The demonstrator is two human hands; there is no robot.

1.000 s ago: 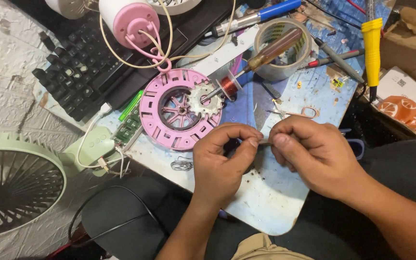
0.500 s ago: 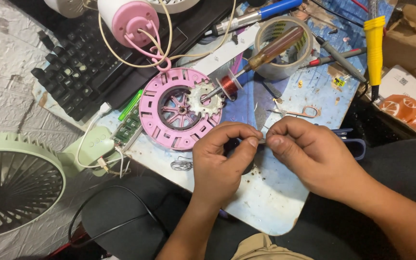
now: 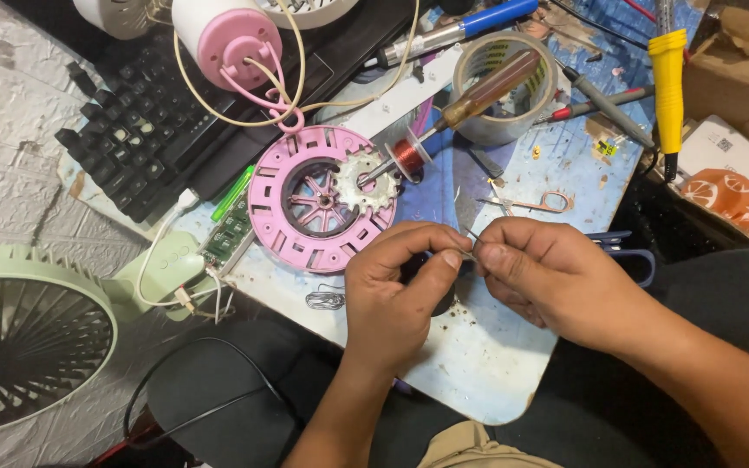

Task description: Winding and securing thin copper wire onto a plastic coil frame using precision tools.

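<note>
1. Wire piece (image 3: pixel 472 243), fine and metallic: pinched between the fingertips of both hands just above the worn blue work board (image 3: pixel 478 364), near its middle. Too small to tell its exact kind.
2. Pale green fan grille (image 3: pixel 19 347): lying off the board at far left, well apart from the hands.
3. Black keyboard (image 3: pixel 132 139): behind the board at upper left, partly under the parts.
4. Pink round fan housing (image 3: pixel 305 212): flat on the board, just beyond the left hand; a toothed white core (image 3: pixel 366 182) sits in its opening.
5. Tape roll (image 3: pixel 504 87): at the board's far edge, with a brown-handled tool (image 3: pixel 478 91) across it.
6. Left hand (image 3: pixel 396 290): thumb and forefinger closed on the wire, wrist over the board's near edge.
7. Right hand (image 3: pixel 548 277): fingertips closed on the same wire, meeting the left.
8. Green circuit board (image 3: pixel 227 234): beside the pink housing.
9. Small scissors (image 3: pixel 530 204): lying just beyond the right hand.
10. Handling note, as a judgement: grip close to the work point, rest both wrists, and turn gently so the thin strand does not kink or snap.
</note>
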